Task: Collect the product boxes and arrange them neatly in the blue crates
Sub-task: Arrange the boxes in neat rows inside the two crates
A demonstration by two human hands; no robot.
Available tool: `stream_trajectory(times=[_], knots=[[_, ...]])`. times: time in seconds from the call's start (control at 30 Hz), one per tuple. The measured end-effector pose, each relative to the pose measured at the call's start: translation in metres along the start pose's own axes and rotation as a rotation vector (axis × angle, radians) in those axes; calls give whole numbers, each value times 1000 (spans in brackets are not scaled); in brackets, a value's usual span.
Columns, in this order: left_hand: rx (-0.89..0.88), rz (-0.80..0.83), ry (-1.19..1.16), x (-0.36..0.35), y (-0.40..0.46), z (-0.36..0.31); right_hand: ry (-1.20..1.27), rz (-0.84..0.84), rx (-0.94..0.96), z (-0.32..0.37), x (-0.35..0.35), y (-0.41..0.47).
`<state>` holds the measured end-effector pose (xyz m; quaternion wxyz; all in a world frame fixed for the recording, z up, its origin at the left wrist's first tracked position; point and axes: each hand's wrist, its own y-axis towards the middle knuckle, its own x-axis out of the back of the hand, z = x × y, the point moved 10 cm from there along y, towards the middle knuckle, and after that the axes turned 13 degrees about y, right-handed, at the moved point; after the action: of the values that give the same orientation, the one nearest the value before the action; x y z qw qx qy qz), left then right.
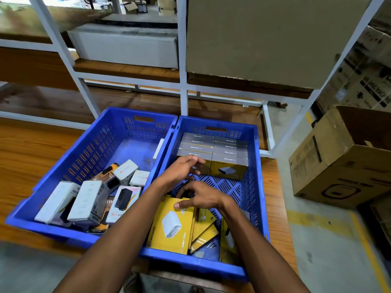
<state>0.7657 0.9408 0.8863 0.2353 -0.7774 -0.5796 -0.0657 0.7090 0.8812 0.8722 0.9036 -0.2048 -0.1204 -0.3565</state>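
The right hand [201,195], nearest the camera, hovers with loosely curled fingers over a flat yellow box [172,225] lying among other loose yellow boxes at the near end of the right blue crate [257,187]; whether the thumb touches the box cannot be told. The left hand [183,168] reaches across, fingers relaxed against the neat row of yellow boxes [215,153] packed at that crate's far end. The left blue crate [84,149] holds jumbled white and grey boxes [88,199] on the wooden surface [25,149].

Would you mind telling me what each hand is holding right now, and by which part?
Neither clearly holds anything. The left hand touches the stacked boxes at their near face; the right hand rests fingers on the yellow box.
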Motion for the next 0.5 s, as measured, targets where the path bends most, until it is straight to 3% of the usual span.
stream_trajectory(times=[0.33, 0.5], knots=[[-17, 39, -64, -5, -7, -13, 288, 128, -31, -2, -9, -5], [-2, 27, -185, 0, -4, -13, 523, 52, -112, -17, 10, -6]])
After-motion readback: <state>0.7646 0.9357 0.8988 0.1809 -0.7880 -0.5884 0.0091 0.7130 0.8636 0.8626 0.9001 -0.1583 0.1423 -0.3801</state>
